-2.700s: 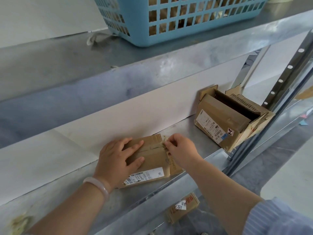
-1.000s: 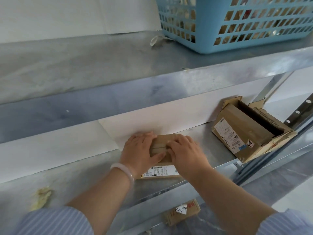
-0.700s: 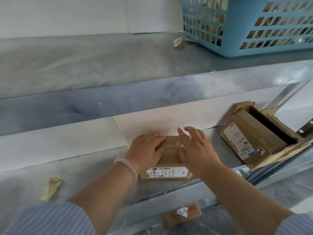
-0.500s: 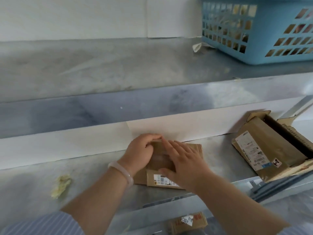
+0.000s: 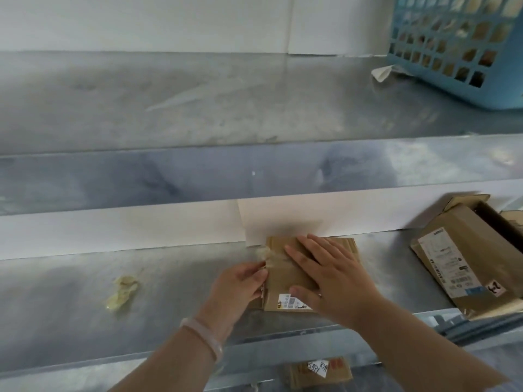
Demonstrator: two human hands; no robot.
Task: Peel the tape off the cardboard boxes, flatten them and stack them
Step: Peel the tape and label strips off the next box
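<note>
The flattened brown box (image 5: 285,274), white label at its near edge, lies on the shelf (image 5: 175,278) against the back wall. A crumpled tape scrap (image 5: 123,291) sits well left, an open box (image 5: 467,261) right. My right hand (image 5: 334,275) presses flat, fingers spread; my left hand (image 5: 237,287) pinches its left edge.

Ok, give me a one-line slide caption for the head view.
Right hand presses small cardboard box flat on metal shelf; left hand pinches tape at its edge.

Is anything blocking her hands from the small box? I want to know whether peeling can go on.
Nothing visible does. The right hand lies flat on the small box, and the left hand pinches at its left edge.
</note>
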